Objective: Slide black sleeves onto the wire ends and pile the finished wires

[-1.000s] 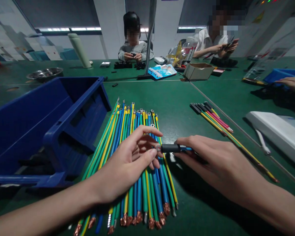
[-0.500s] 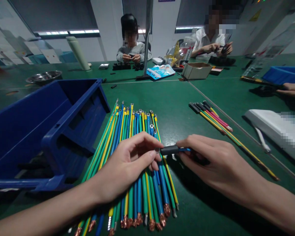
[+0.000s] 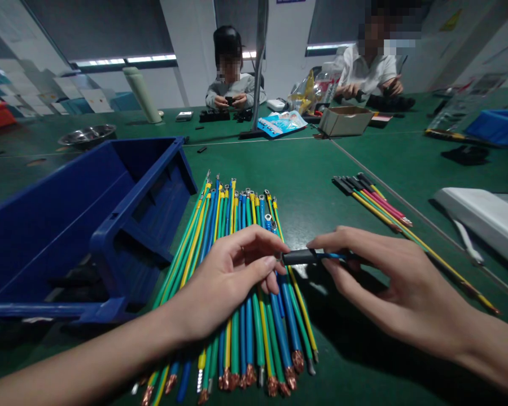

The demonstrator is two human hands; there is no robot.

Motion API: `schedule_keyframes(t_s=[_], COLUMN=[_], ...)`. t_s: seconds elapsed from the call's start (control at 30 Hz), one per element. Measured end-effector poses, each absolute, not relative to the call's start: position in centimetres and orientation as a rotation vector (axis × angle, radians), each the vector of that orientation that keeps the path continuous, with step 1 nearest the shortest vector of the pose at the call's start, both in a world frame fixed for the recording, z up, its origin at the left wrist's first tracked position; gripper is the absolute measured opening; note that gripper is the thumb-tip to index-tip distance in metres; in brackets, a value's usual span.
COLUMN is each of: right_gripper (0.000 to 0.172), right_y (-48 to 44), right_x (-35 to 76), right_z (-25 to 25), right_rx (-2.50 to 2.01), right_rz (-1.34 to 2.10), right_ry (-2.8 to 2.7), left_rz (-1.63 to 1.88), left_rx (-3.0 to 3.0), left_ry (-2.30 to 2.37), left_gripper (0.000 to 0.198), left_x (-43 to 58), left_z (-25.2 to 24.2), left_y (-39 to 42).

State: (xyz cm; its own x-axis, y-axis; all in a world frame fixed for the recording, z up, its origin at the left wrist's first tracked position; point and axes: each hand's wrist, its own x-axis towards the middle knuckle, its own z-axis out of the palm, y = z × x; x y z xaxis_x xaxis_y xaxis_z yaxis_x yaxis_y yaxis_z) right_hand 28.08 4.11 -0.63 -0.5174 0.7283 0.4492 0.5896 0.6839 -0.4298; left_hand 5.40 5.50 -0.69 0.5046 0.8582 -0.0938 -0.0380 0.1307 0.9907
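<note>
A thin blue cable (image 3: 332,256) with a black sleeve (image 3: 300,257) over its end is held level between my hands. My left hand (image 3: 232,276) pinches its metal tip, which the fingertips mostly hide. My right hand (image 3: 385,287) holds the cable just behind the sleeve, with the index fingertip at the sleeve's rear edge and the thumb lower down. The cable's far part disappears behind the right hand. Under and beside my left hand lies a row of blue, green and yellow-green cables (image 3: 260,332), with metal lugs at the far ends and mostly bare copper at the near ends.
A blue bin (image 3: 105,237) stands at left, with dark items inside. Several black-sleeved cables (image 3: 376,206) lie at right beside a white device (image 3: 486,214). Farther back are a cardboard box (image 3: 346,121), a blue packet (image 3: 281,124) and two people working across the table.
The view has shifted slightly, so things sit farther right. My right thumb and index finger have spread farther apart around the cable. My left hand keeps its pinch.
</note>
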Motion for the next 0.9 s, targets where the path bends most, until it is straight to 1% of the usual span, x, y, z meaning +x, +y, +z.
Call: schedule_keyframes(t_s=[0.17, 0.53, 0.7, 0.9], right_gripper=[0.013, 0.016, 0.011, 0.014], right_y=[4.34, 4.33, 4.52, 4.62], right_x=[28.03, 28.19, 28.19, 28.37], right_z=[-0.87, -0.94, -0.74, -0.97], right_rx=[-1.007, -1.033, -0.979, -0.990], right_rz=[0.317, 0.281, 0.289, 0.321], right_ry=[-2.283, -2.246, -2.242, -2.250], left_rz=[0.770, 0.784, 0.808, 0.810], left_rx=[1.276, 1.286, 1.312, 1.314], left_ry=[0.851, 0.863, 0.855, 0.861], left_gripper=[0.014, 0.018, 0.015, 0.012], left_x=[5.35, 5.52, 5.34, 5.23], left_z=[-0.78, -0.89, -0.54, -0.53], left_y=[5.47, 5.48, 5.47, 5.52])
